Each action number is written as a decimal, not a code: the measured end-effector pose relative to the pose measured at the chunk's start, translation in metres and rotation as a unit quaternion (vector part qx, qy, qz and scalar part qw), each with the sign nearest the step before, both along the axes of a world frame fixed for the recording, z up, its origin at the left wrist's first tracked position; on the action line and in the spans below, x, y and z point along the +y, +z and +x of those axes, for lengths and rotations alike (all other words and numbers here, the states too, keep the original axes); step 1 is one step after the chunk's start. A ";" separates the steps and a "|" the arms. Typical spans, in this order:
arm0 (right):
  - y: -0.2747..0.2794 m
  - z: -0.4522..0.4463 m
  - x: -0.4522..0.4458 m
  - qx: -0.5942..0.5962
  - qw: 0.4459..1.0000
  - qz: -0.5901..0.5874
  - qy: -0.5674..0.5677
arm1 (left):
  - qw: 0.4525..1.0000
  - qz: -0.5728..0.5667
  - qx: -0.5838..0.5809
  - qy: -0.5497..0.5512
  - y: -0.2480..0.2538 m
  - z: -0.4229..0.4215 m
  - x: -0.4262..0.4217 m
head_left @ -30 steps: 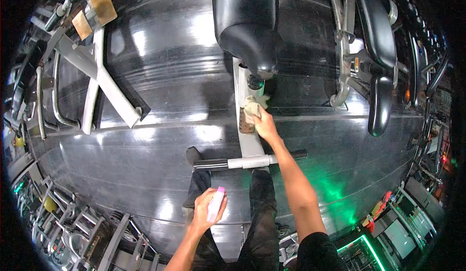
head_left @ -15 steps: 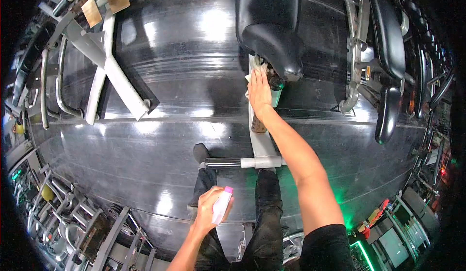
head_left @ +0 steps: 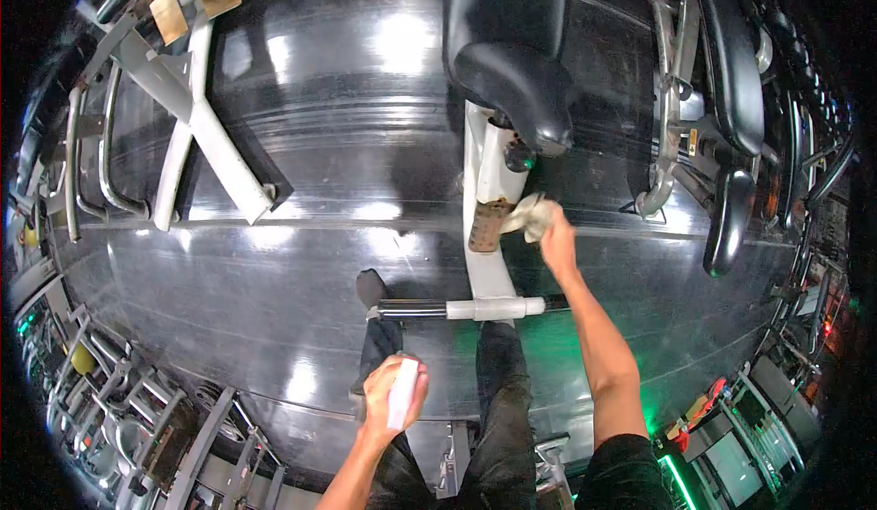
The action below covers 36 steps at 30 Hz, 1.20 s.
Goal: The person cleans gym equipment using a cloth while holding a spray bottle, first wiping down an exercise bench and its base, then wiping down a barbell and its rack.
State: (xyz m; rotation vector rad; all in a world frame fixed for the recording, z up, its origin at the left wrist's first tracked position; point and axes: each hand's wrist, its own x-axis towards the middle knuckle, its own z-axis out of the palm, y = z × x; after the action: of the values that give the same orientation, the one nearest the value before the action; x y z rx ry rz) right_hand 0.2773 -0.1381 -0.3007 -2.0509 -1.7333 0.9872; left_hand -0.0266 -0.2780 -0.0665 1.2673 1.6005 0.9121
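My right hand (head_left: 559, 240) is closed on a pale cloth (head_left: 532, 217), just right of the perforated brown plate (head_left: 488, 227) on the light grey machine frame (head_left: 491, 274). Above them hangs the black padded seat (head_left: 512, 80), with a dark round knob (head_left: 519, 156) under its tip. Low in the view, my left hand (head_left: 384, 393) wraps round a white and pink bottle (head_left: 403, 393) held over my legs. A crossbar with a black grip (head_left: 411, 309) lies across the foot of the frame.
A white X-shaped frame (head_left: 194, 126) stands on the left. On the right is a machine with black pads (head_left: 728, 217). More gym equipment lines both lower corners, with a red object (head_left: 699, 411) at lower right. Dark, glossy floor (head_left: 274, 300) spreads between the machines.
My right hand has come down and to the right from beneath the seat, and its fingers, stretched out before, now bunch the cloth. My left hand with the bottle has shifted slightly left.
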 end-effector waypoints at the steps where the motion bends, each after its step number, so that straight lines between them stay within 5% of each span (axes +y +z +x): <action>1: 0.003 0.009 0.021 0.032 0.993 0.004 -0.117 | 1.000 0.015 0.015 0.021 -0.002 0.005 -0.004; 3: 0.005 0.007 0.066 0.214 0.931 -0.022 -0.296 | 0.999 -0.024 -0.012 0.042 -0.005 0.016 -0.007; 5: -0.043 0.008 0.103 0.221 0.958 0.116 -0.144 | 0.999 -0.005 0.004 0.046 -0.004 0.026 -0.002; 7: -0.037 -0.028 0.118 0.235 0.964 0.002 -0.125 | 0.999 -0.009 0.025 0.025 -0.002 0.036 0.002; 11: -0.048 -0.076 0.077 0.071 0.942 0.282 -0.166 | 0.998 0.008 0.066 -0.018 -0.001 0.052 0.007; 18: -0.030 -0.042 0.023 0.151 0.952 -0.159 -0.212 | 0.997 -0.071 0.024 0.030 0.000 0.079 -0.007; 23: -0.006 -0.067 0.107 0.267 0.925 0.238 -0.131 | 0.992 -0.085 0.084 -0.047 0.003 0.083 -0.007; 25: 0.002 -0.071 0.111 0.178 0.949 0.237 -0.111 | 0.995 -0.087 0.001 -0.040 -0.004 0.079 -0.013; 28: -0.020 -0.070 0.070 0.161 0.961 0.173 -0.142 | 0.995 -0.078 0.033 -0.057 0.001 0.074 -0.004; 30: -0.021 -0.054 0.033 0.074 0.990 0.116 -0.020 | 0.993 -0.098 0.039 -0.047 0.005 0.069 -0.003; 33: -0.029 -0.036 -0.008 0.075 0.997 0.027 0.002 | 0.996 -0.070 0.046 -0.027 0.008 0.065 -0.004; 35: -0.022 -0.033 0.000 0.191 0.959 -0.126 -0.166 | 0.996 -0.090 0.008 0.001 0.009 0.064 -0.005; 36: -0.018 -0.031 0.004 0.118 0.974 -0.016 -0.194 | 0.996 -0.089 0.007 0.006 0.009 0.064 -0.004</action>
State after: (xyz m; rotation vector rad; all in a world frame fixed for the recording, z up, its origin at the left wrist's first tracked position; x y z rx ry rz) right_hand 0.2465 -0.1345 -0.3183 -2.0820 -1.1491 1.0796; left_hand 0.0369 -0.2818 -0.0570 1.1439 1.6624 0.7513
